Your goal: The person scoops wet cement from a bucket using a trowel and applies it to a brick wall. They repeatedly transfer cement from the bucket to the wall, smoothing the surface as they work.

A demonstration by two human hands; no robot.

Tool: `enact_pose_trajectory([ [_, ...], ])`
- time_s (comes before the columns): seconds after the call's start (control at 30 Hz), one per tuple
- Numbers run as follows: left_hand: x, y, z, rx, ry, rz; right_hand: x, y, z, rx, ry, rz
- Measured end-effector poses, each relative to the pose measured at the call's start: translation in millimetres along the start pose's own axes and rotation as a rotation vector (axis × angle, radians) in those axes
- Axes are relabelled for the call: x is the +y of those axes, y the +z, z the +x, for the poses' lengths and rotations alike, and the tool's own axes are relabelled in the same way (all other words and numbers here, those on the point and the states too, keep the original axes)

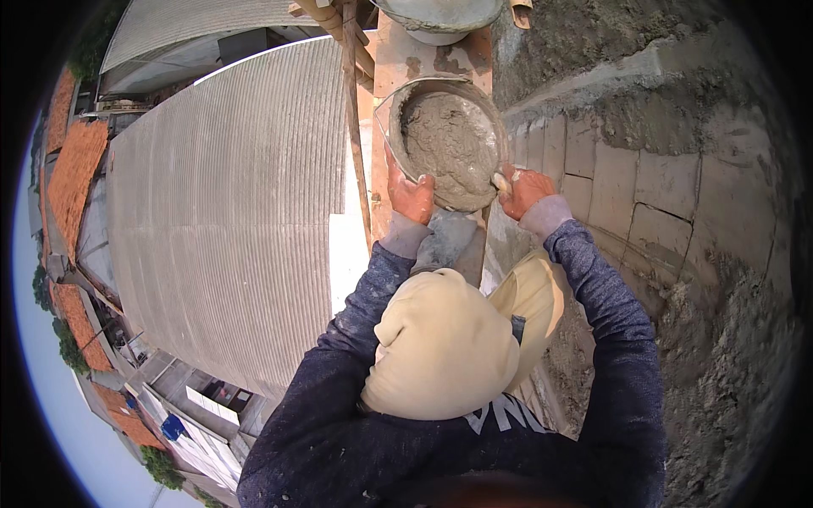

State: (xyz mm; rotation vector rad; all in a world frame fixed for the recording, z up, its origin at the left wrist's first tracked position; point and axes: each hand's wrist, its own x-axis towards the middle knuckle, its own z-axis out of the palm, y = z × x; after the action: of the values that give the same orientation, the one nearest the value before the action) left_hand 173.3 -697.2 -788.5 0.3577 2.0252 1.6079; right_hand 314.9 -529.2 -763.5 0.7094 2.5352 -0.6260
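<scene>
A round bucket of wet grey mortar [449,140], with a wire handle, sits on a narrow plank [391,52]. My left hand [411,184] is closed on the bucket's near left side. At its right rim, my right hand [526,190] grips a short light handle [500,183], apparently a trowel's; no blade can be made out. Farther along the plank stands a second container [438,17] with a mortar-stained rim. Beige fabric [436,343] hangs in front of my dark sweatshirt, below the bucket.
A block wall [644,182], partly coated in rough mortar, runs along the right. A wooden pole [356,144] rises beside the plank on the left. Beyond lie a corrugated roof [224,212] far below, tiled roofs [78,182], trees and sky.
</scene>
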Motion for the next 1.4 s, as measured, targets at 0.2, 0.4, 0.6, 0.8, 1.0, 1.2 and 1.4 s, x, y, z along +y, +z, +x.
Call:
enact_pose_trajectory([
  [0.2,0,-7,-6,0.023,-0.070,-0.186,31,22,-26,0.131,0.041,0.116],
  [0.4,-26,-18,-1,0.061,-0.100,-0.056,12,-8,-40,0.183,-0.044,0.096],
  [0.6,-50,-33,15,0.104,-0.113,-0.073,-1,-38,-98,0.379,-0.229,0.239],
  [0.8,-55,-44,12,0.078,-0.129,-0.271,55,-118,-145,-0.250,0.279,1.144],
  [1.0,-59,-42,8,0.083,-0.055,-0.212,97,-262,-281,0.899,0.657,0.664],
  [1.2,-29,-28,7,0.045,-0.103,0.020,120,-170,-264,0.719,0.287,-0.018],
  [1.4,-6,-11,-1,-0.028,-0.019,-0.061,61,-68,-70,0.448,-0.022,-0.356],
])
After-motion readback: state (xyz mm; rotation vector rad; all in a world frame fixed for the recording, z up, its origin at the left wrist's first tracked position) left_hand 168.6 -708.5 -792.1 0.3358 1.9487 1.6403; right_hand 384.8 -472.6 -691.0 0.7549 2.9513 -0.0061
